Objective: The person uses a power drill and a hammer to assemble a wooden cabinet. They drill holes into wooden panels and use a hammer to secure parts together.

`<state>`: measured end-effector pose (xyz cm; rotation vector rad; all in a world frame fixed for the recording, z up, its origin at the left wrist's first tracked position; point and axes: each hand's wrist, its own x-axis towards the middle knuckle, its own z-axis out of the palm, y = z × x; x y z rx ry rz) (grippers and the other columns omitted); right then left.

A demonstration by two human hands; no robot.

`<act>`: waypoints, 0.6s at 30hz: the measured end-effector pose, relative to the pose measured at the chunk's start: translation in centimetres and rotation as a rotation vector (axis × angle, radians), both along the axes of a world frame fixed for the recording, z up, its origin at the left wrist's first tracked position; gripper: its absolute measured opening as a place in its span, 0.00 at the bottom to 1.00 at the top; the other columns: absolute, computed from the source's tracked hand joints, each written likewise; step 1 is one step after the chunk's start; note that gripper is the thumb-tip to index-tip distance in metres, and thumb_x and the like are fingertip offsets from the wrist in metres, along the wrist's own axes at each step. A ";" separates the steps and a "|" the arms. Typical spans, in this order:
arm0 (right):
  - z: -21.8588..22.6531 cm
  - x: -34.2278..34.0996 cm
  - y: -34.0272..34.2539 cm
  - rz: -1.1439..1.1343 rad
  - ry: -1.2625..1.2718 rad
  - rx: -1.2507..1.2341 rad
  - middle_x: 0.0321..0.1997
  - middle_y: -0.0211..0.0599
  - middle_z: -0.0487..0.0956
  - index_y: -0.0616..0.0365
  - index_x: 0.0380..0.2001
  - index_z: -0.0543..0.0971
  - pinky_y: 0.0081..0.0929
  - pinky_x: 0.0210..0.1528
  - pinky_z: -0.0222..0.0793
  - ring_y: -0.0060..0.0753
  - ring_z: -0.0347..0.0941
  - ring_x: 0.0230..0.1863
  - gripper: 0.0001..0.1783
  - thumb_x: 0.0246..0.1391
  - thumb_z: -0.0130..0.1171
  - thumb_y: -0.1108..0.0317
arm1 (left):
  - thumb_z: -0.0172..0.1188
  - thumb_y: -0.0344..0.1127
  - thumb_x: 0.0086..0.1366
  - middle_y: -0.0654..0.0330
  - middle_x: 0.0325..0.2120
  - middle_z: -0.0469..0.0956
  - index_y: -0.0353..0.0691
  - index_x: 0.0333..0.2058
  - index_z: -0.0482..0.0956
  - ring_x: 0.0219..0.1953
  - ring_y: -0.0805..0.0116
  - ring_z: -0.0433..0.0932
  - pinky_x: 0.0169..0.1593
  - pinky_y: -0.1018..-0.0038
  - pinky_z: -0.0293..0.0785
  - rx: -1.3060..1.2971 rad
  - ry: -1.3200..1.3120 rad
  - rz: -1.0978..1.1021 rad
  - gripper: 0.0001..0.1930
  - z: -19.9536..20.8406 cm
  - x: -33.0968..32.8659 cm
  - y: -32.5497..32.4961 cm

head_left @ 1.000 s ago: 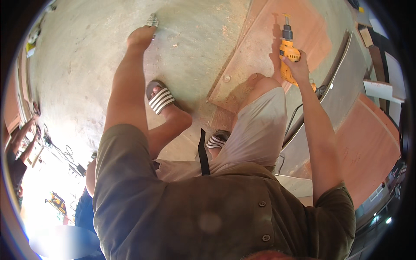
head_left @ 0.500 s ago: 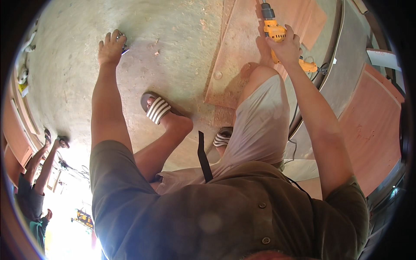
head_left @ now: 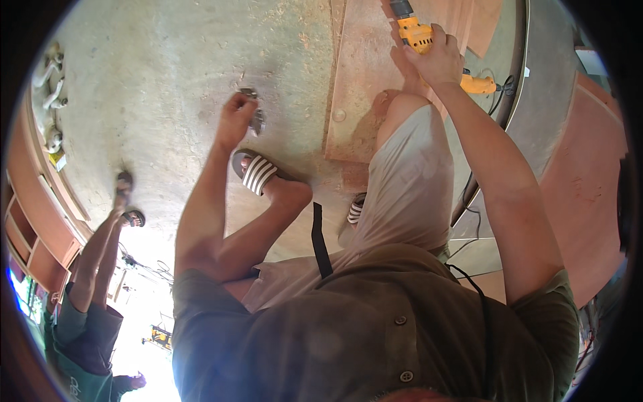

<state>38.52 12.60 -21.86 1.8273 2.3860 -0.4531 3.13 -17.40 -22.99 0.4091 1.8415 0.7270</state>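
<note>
My right hand (head_left: 439, 59) grips a yellow corded power drill (head_left: 416, 35) over the large brown wooden board (head_left: 358, 124). The drill's dark chuck points to the top edge; the view cuts off its tip. Part of the drill's body lies behind my fingers, and its yellow handle shows to the right of my wrist. On the left, my left hand (head_left: 236, 122) is closed on a small grey metal piece (head_left: 256, 119) just above the concrete floor. Motion blurs that piece, so its kind is unclear. My sandalled left foot is close below it.
A black cord (head_left: 499, 100) runs from the drill along a grey panel's edge. Another brown board (head_left: 589, 194) stands at the far right. At left, another person in sandals (head_left: 100, 261) is near wooden shelving (head_left: 40, 228). A pale animal (head_left: 50, 100) lies by the left rim.
My left hand has swung right and nearer to me with the metal piece. The drill, still in my right hand, has shifted slightly up. The other person has come closer.
</note>
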 end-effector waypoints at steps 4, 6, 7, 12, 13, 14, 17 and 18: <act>0.5 -0.3 -0.1 -0.003 -0.019 -0.001 0.60 0.45 0.72 0.45 0.67 0.66 0.48 0.62 0.65 0.51 0.73 0.60 0.47 0.46 0.65 0.37 | 0.64 0.35 0.64 0.68 0.23 0.75 0.42 0.32 0.79 0.23 0.76 0.72 0.28 0.76 0.70 0.084 -0.285 0.166 0.05 1.7 6.9 1.5; 0.7 -0.4 -0.1 -0.004 -0.026 -0.027 0.59 0.45 0.72 0.45 0.67 0.66 0.48 0.62 0.65 0.52 0.73 0.60 0.47 0.47 0.65 0.36 | 0.66 0.34 0.62 0.69 0.23 0.74 0.43 0.31 0.79 0.22 0.76 0.72 0.27 0.76 0.70 -0.121 -0.323 0.110 0.05 2.0 8.8 2.2; 0.8 -0.4 -0.1 -0.003 -0.029 -0.029 0.59 0.45 0.73 0.45 0.67 0.66 0.48 0.62 0.65 0.52 0.73 0.60 0.47 0.47 0.65 0.36 | 0.67 0.34 0.60 0.67 0.21 0.74 0.41 0.33 0.79 0.24 0.76 0.73 0.29 0.74 0.71 -0.134 -0.274 0.018 0.07 2.0 9.9 2.3; 0.7 -0.4 -0.1 0.004 -0.017 -0.006 0.58 0.45 0.73 0.45 0.67 0.67 0.48 0.61 0.66 0.51 0.73 0.59 0.47 0.47 0.63 0.35 | 0.67 0.35 0.60 0.60 0.34 0.79 0.40 0.40 0.81 0.38 0.60 0.80 0.42 0.63 0.76 0.179 0.215 -0.479 0.11 0.4 14.0 2.3; 0.7 -0.3 -0.1 0.012 -0.024 0.001 0.58 0.45 0.73 0.45 0.67 0.67 0.48 0.61 0.66 0.51 0.74 0.59 0.47 0.47 0.63 0.35 | 0.68 0.34 0.59 0.59 0.36 0.80 0.41 0.41 0.81 0.40 0.56 0.80 0.44 0.61 0.76 0.249 0.315 -0.577 0.11 0.0 14.2 2.4; 0.6 -0.3 -0.1 0.009 -0.019 -0.006 0.58 0.45 0.73 0.45 0.67 0.67 0.48 0.61 0.66 0.51 0.74 0.59 0.47 0.47 0.63 0.35 | 0.68 0.34 0.58 0.57 0.37 0.80 0.42 0.41 0.82 0.43 0.53 0.80 0.46 0.59 0.76 0.320 0.418 -0.674 0.12 -0.3 14.4 2.6; 0.4 -0.2 -0.1 0.001 -0.015 -0.006 0.58 0.45 0.73 0.45 0.67 0.67 0.47 0.61 0.65 0.50 0.73 0.59 0.47 0.47 0.63 0.35 | 0.68 0.34 0.55 0.57 0.38 0.80 0.46 0.40 0.83 0.46 0.49 0.78 0.48 0.57 0.76 0.351 0.577 -0.768 0.12 -0.8 14.6 3.4; 0.3 -0.2 0.0 0.000 -0.008 -0.007 0.58 0.45 0.73 0.44 0.67 0.67 0.47 0.62 0.65 0.50 0.73 0.59 0.47 0.47 0.63 0.35 | 0.68 0.33 0.55 0.58 0.38 0.80 0.46 0.40 0.83 0.46 0.50 0.78 0.48 0.57 0.76 0.360 0.638 -0.816 0.12 -0.8 14.6 3.7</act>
